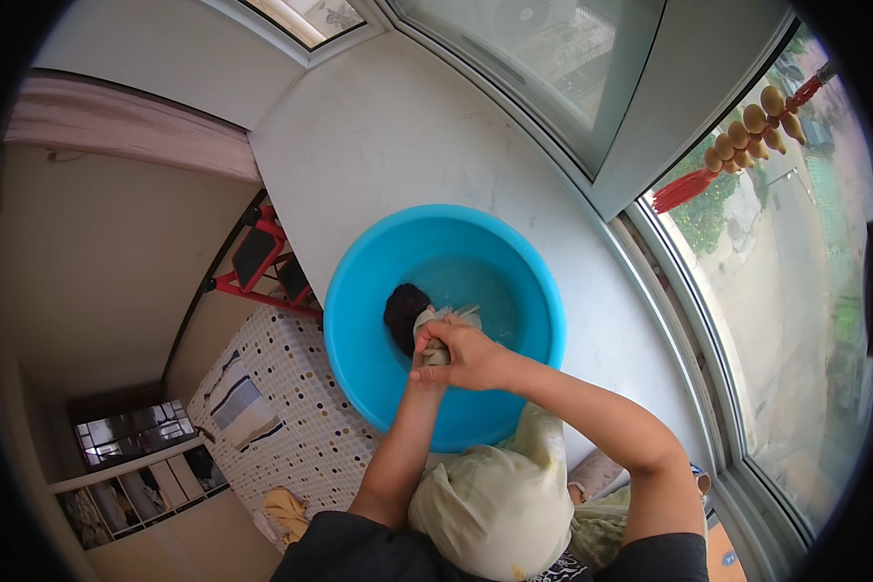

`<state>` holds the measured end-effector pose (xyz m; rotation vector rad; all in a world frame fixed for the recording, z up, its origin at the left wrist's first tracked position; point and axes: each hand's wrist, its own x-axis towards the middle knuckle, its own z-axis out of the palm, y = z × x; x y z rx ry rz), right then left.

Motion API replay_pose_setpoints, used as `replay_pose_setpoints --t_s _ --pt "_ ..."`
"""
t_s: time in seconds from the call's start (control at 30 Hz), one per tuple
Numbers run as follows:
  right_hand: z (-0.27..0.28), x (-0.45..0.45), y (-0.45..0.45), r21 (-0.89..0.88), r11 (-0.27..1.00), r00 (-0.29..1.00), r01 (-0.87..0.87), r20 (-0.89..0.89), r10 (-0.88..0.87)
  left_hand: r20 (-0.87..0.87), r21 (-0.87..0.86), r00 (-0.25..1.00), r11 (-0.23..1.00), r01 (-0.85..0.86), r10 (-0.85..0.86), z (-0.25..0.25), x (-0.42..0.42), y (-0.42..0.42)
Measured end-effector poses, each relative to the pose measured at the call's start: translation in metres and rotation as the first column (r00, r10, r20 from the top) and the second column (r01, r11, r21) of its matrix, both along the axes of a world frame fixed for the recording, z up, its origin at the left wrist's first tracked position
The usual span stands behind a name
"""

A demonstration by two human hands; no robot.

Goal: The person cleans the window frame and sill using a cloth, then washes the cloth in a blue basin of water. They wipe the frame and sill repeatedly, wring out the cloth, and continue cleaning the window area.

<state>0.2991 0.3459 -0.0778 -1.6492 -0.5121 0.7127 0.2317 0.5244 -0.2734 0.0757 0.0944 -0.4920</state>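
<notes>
A blue plastic basin (447,218) stands before me with shallow water (491,291) in it. Over its middle, my right hand (469,356) is closed around a wrung-up pale cloth (436,354). My left hand (420,362) is on the same cloth, largely hidden behind the right hand and the folds. Loose ends of the cloth stick out beyond my fingers, just above the water as far as I can tell. A dark, wet bundle of fabric (405,309) lies against the basin's left inner side, beside the cloth.
The basin rests on a white windowsill (422,138). Windows run along the right, where a gourd ornament with red tassels (746,138) hangs. At left are a red step ladder (258,254), a bed with a dotted sheet (298,371) and a yellow cloth (286,513).
</notes>
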Motion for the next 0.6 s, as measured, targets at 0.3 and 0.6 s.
replay_pose_setpoints --t_s 0.3,0.6 --pt "-0.018 0.003 0.023 -0.201 0.944 0.936 0.261 0.29 -0.197 -0.419 0.303 0.902 0.953 0.03 0.104 0.108 0.021 -0.048" --pt "-0.051 0.025 -0.019 -0.297 0.875 0.906 0.381 0.307 -0.29 -0.266 0.884 0.861 0.467 0.038 0.434 0.135 0.013 -0.032"
